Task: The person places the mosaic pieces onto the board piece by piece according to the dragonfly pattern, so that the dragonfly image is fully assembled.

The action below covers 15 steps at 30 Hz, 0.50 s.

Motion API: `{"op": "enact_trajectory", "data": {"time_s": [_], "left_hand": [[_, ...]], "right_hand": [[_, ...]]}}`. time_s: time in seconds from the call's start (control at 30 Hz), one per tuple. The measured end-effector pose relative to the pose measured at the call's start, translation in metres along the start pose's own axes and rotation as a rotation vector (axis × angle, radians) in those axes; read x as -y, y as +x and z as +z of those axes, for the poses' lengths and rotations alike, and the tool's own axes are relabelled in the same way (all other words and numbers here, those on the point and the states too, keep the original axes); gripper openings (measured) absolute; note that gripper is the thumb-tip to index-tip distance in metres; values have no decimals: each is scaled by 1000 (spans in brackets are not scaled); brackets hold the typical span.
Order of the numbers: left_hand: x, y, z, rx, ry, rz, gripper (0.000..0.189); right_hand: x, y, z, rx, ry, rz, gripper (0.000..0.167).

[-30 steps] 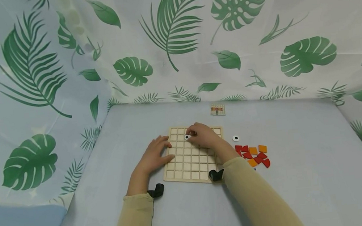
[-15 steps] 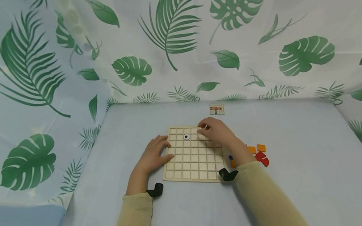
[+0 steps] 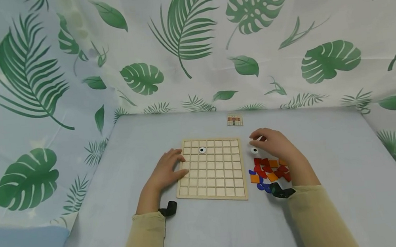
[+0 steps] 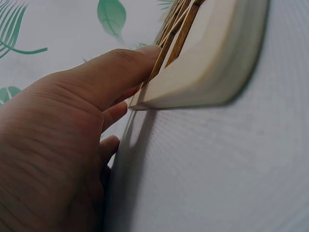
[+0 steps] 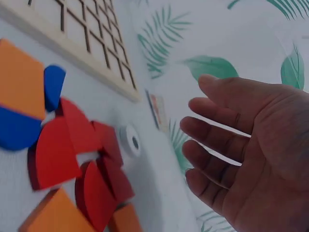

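Observation:
My left hand [image 3: 168,169] rests at the left edge of the wooden grid board [image 3: 243,167]. In the left wrist view its thumb [image 4: 130,65] touches the board's frame, and the other fingers are partly hidden behind the edge. On the board, in the upper-left area, lies a white disc with a black dot [image 3: 202,150]. My right hand [image 3: 275,142] hovers right of the board with nothing in it, fingers slightly bent and apart. Just below its fingertips is a second white disc [image 3: 254,150], also seen as a dotted disc [image 5: 131,140] in the right wrist view.
Right of the board lies a loose pile of red pieces [image 3: 260,171], orange squares [image 3: 255,179] and blue pieces [image 3: 260,187], partly covered by the right hand and wrist. A small pattern card [image 3: 234,120] lies behind the board. Leaf-printed cloth [image 3: 208,78] hangs at the back and sides.
My right hand has let go of a white disc on the board and moved right, to above the second disc. The left hand has stayed at the board's edge.

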<state>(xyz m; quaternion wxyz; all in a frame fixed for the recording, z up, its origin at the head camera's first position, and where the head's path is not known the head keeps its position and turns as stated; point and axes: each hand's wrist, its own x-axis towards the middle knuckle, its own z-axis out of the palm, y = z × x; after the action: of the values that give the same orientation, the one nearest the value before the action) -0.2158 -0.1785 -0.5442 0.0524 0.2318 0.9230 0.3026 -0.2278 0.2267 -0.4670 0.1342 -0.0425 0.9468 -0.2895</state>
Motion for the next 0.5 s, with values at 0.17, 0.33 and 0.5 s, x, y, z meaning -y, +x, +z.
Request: {"op": "enact_trajectory", "data": {"time_s": [0.17,0.33,0.5], "left_hand": [[-1,0,0,4,1,-7,36],[-2,0,-1,1,3,5,36],[-2,0,-1,-6,4,11,36]], "right_hand": [[-16,-6,3,4,1,14,39],[-28,-5,12,-1,28,43,41],[-34,-5,22,-12,75,89,48]]}}
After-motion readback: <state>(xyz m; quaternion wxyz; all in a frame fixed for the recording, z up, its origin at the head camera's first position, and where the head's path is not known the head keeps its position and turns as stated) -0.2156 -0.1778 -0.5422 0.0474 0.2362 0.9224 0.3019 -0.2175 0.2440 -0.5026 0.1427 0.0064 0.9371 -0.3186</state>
